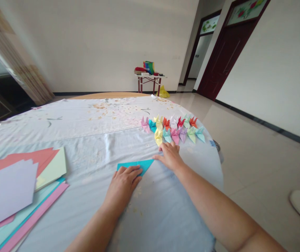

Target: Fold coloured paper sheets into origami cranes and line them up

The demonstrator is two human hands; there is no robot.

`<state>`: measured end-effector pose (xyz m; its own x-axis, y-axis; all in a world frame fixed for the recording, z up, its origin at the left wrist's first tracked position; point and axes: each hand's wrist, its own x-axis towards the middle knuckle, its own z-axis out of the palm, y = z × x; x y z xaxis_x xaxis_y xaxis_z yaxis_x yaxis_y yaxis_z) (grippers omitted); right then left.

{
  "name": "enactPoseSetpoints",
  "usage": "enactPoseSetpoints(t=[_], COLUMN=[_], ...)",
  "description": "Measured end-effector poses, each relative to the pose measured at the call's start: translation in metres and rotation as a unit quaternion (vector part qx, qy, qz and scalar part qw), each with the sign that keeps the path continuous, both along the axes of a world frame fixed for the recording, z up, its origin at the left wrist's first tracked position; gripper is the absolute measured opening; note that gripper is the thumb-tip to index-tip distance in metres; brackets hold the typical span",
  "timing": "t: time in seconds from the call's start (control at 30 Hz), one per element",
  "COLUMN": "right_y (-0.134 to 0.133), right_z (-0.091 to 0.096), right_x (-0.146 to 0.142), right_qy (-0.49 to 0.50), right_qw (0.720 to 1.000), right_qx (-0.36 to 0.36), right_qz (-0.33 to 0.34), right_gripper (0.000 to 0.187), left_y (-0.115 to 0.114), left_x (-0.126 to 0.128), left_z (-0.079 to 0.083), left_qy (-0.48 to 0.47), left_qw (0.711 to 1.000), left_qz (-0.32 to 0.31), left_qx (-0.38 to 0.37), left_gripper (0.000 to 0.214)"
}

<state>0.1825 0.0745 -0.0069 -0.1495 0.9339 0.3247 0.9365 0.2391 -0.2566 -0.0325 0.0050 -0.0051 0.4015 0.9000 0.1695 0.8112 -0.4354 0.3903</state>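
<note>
A turquoise paper triangle lies folded on the pale blue tablecloth, its tip pointing right. My left hand presses flat on its lower left part and hides some of it. My right hand rests on the cloth just beyond the triangle's right tip, with its fingers curled slightly. Beyond that hand stand several origami paper cranes in pink, yellow, red, blue and green, packed in rows. A yellow crane is closest to my right fingertips. At the left lies a stack of coloured paper sheets.
The cloth-covered round table has a wooden edge showing at the far side. Beyond it are a small folding table holding bags and a yellow bag on the tiled floor. A dark red door stands at the right.
</note>
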Motion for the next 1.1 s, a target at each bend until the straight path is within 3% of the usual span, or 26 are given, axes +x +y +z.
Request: enactPoseSetpoints(t=[0.13,0.3,0.7,1.1], right_y=[-0.007,-0.016,-0.012,-0.013], right_z=[0.007,0.002,-0.001,0.001], right_x=[-0.006,-0.024,-0.024,-0.027], right_qy=[0.048,0.039,0.043,0.050], right_qw=[0.998,0.989,0.985,0.981], right_qx=[0.025,-0.038,-0.082,-0.036], right_qz=[0.039,0.138,0.145,0.185], right_gripper=[0.031,0.036,0.036,0.025], left_y=[-0.002,-0.009,-0.042,-0.023], left_x=[0.002,0.005,0.002,0.013], left_z=[0.001,0.007,0.028,0.017], left_qy=[0.020,0.057,0.157,0.082], left_qw=[1.000,0.998,0.987,0.994], left_qz=[-0.004,-0.017,0.005,0.038], left_qx=[0.009,0.026,0.021,0.063], left_gripper=[0.032,0.033,0.026,0.027])
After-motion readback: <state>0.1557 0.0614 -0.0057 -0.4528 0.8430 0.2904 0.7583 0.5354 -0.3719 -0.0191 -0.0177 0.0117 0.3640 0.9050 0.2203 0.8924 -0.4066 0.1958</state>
